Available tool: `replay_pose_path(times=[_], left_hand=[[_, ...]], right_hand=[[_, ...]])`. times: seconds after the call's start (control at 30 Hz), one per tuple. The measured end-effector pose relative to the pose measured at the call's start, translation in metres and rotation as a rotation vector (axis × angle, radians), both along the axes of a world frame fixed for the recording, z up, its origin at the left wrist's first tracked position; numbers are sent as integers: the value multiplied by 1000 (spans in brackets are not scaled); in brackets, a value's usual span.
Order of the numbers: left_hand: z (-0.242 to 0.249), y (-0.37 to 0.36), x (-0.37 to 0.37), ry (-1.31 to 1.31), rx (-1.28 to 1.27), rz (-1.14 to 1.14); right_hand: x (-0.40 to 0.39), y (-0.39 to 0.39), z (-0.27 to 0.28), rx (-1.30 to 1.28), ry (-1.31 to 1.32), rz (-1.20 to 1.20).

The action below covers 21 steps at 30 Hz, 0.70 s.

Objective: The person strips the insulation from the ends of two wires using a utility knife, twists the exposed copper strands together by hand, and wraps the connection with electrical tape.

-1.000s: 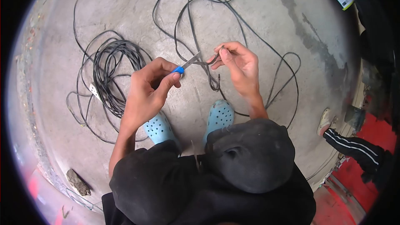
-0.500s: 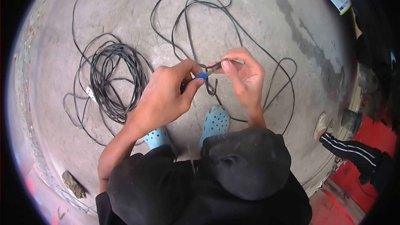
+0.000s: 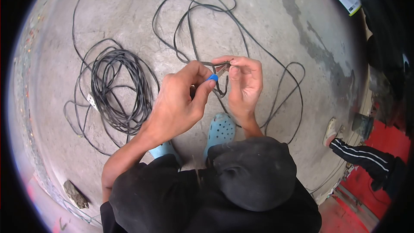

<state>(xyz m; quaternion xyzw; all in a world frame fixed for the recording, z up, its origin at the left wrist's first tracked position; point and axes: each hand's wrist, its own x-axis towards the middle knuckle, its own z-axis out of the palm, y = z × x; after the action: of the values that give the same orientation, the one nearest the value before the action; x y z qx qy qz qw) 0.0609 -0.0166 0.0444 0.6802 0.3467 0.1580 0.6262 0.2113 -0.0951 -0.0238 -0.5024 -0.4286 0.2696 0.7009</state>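
My left hand [image 3: 177, 101] is closed around the handle of a small knife [image 3: 214, 77] with a blue collar. Its metal blade points up and right towards my other hand. With the thumb and fingers of my right hand [image 3: 246, 88], I pinch a dark electric cable [image 3: 207, 64], and the blade lies against or very close to it near the fingertips. Fingers hide part of the contact. A short bent piece of cable hangs below, between the two hands.
A large coil of black cable [image 3: 123, 123] lies on the concrete floor at left, with a white socket strip [image 3: 92, 102] beside it. Loose cable loops [image 3: 176, 30] spread ahead and right. A stone [image 3: 76, 194] lies lower left. Another person's striped trouser leg [image 3: 360, 155] is at right.
My right hand has shifted left and its fingers have drawn in around the cable. The knife has moved slightly right, and its blade now points more steeply upward.
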Motion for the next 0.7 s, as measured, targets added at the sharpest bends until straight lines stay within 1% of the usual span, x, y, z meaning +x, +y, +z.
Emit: replay_pose_path(times=[0.1,0.23,0.33,0.4,0.47,0.6,0.7], left_hand=[[4,0,4,-10,-51,20],[7,3,6,10,-40,3],[7,4,11,3,-22,-2],[6,6,13,13,-14,-17],[8,6,15,4,-102,-1],[13,5,17,3,-215,15],[23,12,12,29,-344,-55]], right_hand=[[-1,3,-4,72,-43,-31],[0,8,-8,170,-131,-75],[-3,7,-6,159,-104,-130],[0,5,-12,128,-154,-186],[0,6,-15,125,-166,-228],[1,0,-17,94,-147,-214],[1,-2,-17,75,-137,-205]])
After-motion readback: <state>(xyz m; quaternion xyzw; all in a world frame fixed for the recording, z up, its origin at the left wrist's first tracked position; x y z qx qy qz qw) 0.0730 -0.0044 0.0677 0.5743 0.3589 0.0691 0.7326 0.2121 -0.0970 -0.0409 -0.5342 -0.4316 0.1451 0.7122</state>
